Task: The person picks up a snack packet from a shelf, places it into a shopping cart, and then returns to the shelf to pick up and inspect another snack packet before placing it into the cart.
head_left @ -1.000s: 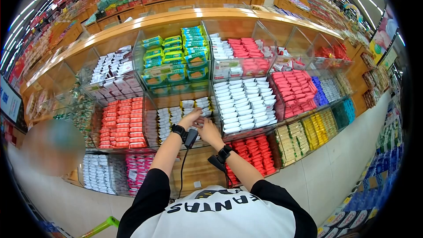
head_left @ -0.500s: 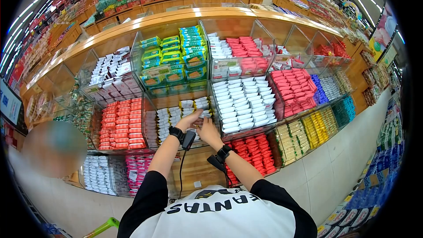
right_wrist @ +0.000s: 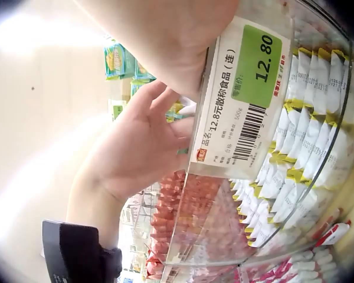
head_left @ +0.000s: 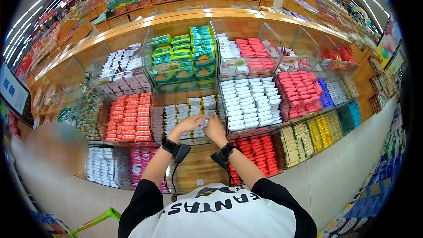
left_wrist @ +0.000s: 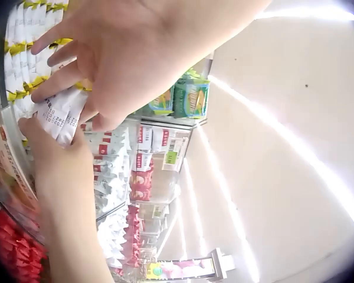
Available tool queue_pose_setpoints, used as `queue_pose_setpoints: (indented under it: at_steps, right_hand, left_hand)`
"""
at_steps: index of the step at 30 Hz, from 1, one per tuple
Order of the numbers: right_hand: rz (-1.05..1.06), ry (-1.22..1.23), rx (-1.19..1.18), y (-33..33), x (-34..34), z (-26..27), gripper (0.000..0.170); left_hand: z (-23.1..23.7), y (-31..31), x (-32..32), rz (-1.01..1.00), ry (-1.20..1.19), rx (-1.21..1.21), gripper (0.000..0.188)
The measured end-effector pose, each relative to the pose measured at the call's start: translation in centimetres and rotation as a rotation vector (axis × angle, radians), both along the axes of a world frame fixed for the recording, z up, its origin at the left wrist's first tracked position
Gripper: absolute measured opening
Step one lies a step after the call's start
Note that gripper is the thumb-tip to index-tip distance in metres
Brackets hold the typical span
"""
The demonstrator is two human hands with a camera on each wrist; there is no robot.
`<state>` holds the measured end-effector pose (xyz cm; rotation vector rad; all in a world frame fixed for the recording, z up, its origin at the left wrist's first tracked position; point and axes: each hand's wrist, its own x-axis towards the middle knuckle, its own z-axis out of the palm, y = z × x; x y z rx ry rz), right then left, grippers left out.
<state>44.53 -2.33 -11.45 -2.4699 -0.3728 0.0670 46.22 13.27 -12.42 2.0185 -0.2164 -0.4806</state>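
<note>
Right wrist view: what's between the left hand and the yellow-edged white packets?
A price label reading 12.80 lies between the left hand and the yellow-edged white packets, as seen in the right wrist view.

Long white ceiling lights shine over a pale smooth floor and curved-looking brown wooden display shelving.

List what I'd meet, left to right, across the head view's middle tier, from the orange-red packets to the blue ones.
Orange-red packets → left hand → held packet → right hand → rows of white packets → pink packets → blue packets.
</note>
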Motion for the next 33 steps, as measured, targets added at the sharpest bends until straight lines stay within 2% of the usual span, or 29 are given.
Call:
queue_pose_setpoints:
  at_steps: [2, 6, 9, 11, 12, 14, 15, 17, 21, 23, 27, 29, 30, 32, 33]
  right_hand:
    - [0.011, -0.167, 0.059, -0.1, -0.1, -0.4, 0.042]
    - [0.018, -0.202, 0.145, -0.2, -0.2, 0.2, 0.041]
    - [-0.003, -0.228, 0.165, 0.0, -0.5, 0.5, 0.042]
    - [-0.027, -0.249, 0.169, 0.0, -0.4, 0.1, 0.045]
    - [-0.027, -0.249, 0.172, 0.0, -0.3, -0.1, 0.045]
    - [-0.042, -0.289, 0.2, 0.0, -0.3, -0.5, 0.045]
    - [-0.04, -0.289, 0.2, -0.1, -0.4, -0.3, 0.045]
    - [-0.04, -0.227, 0.198, -0.1, -0.4, 0.1, 0.043]
    - [-0.027, -0.246, 0.2, 0.0, -0.4, 0.2, 0.042]
    - [-0.013, -0.226, 0.176, -0.1, -0.5, 0.5, 0.042]
    - [0.043, -0.196, 0.138, -0.2, -0.4, 0.8, 0.042]
    - [0.086, -0.182, 0.118, -0.3, -0.3, 0.8, 0.041]
    - [0.089, -0.18, 0.116, -0.4, -0.4, 0.9, 0.041]
    - [0.13, -0.197, 0.132, -0.5, -0.4, 1.1, 0.038]
    - [0.131, -0.194, 0.13, -0.5, -0.3, 1.0, 0.038]
  left_hand:
    - [3.9, -0.5, -1.3, -0.053, -0.089, 0.109, 0.033]
    - [4.8, -0.7, -1.6, -0.064, -0.173, 0.142, 0.034]
    - [6.3, -1.2, -2.3, -0.101, -0.23, 0.276, 0.035]
    - [7.9, -1.9, -3.1, -0.032, -0.212, 0.354, 0.041]
    - [7.6, -1.8, -3.1, -0.031, -0.213, 0.357, 0.041]
    - [6.9, -1.7, -3.3, -0.028, -0.327, 0.124, 0.057]
    - [6.9, -1.7, -3.5, -0.026, -0.326, 0.125, 0.057]
    - [7.1, -1.5, -3.9, 0.064, -0.245, -0.098, 0.073]
    - [7.0, -0.7, -4.3, 0.134, -0.232, -0.064, 0.078]
    - [6.2, -0.4, -4.3, 0.195, -0.383, 0.061, 0.082]
    - [3.9, -0.1, -4.1, 0.238, -0.506, 0.105, 0.081]
    - [2.1, 0.2, -3.9, 0.168, -0.669, 0.318, 0.068]
    - [2.2, 0.1, -4.0, 0.171, -0.666, 0.317, 0.068]
    - [2.3, 0.1, -4.0, 0.118, -0.538, 0.099, 0.052]
    - [2.3, 0.0, -4.0, 0.12, -0.536, 0.097, 0.052]
